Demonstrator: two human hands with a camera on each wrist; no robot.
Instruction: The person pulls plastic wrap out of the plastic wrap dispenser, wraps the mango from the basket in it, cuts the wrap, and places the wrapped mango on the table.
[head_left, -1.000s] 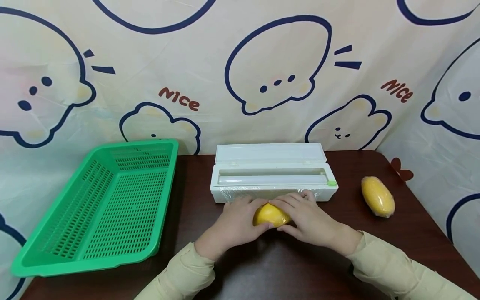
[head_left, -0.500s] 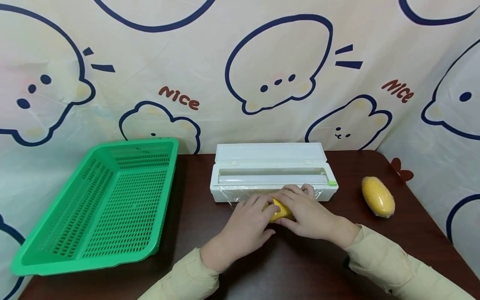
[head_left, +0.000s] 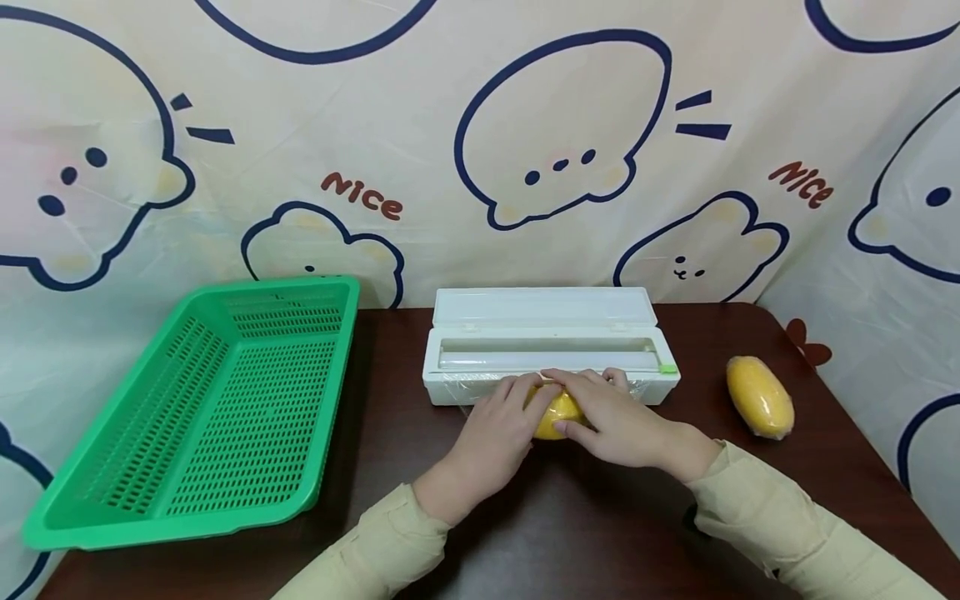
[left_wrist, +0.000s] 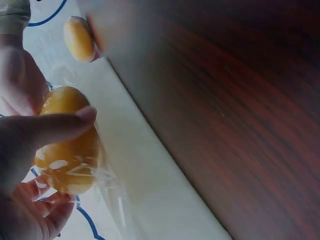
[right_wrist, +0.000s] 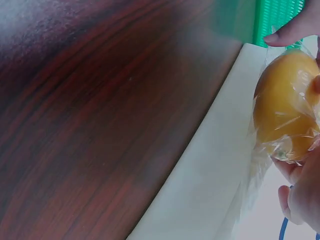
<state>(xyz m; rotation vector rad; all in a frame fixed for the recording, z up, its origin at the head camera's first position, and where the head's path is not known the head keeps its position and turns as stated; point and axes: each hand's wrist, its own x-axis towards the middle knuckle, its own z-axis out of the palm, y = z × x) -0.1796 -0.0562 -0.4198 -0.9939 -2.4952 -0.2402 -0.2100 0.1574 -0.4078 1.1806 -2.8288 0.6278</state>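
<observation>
A yellow mango (head_left: 557, 416), partly covered in clear cling film (right_wrist: 287, 127), is held between both hands in front of the white cling film box (head_left: 551, 343). My left hand (head_left: 491, 433) grips its left side; the thumb lies across the fruit in the left wrist view. On the other side my right hand (head_left: 618, 423) holds it, thumb in front and fingers over the top. Film (left_wrist: 117, 200) stretches from the mango along the front of the box. The hands hide part of the fruit and film.
A second mango (head_left: 760, 397), wrapped, lies at the right on the dark wooden table (head_left: 570, 533). A green plastic basket (head_left: 321, 417) stands at the left. The box's lid (head_left: 543, 307) is up, showing the film roll (head_left: 547, 360). A patterned cloth (head_left: 420, 100) hangs behind.
Both hands have shifted the mango slightly right and closer to the box. My left hand loosened its hold, moved its fingers over the fruit and now grips it again.
</observation>
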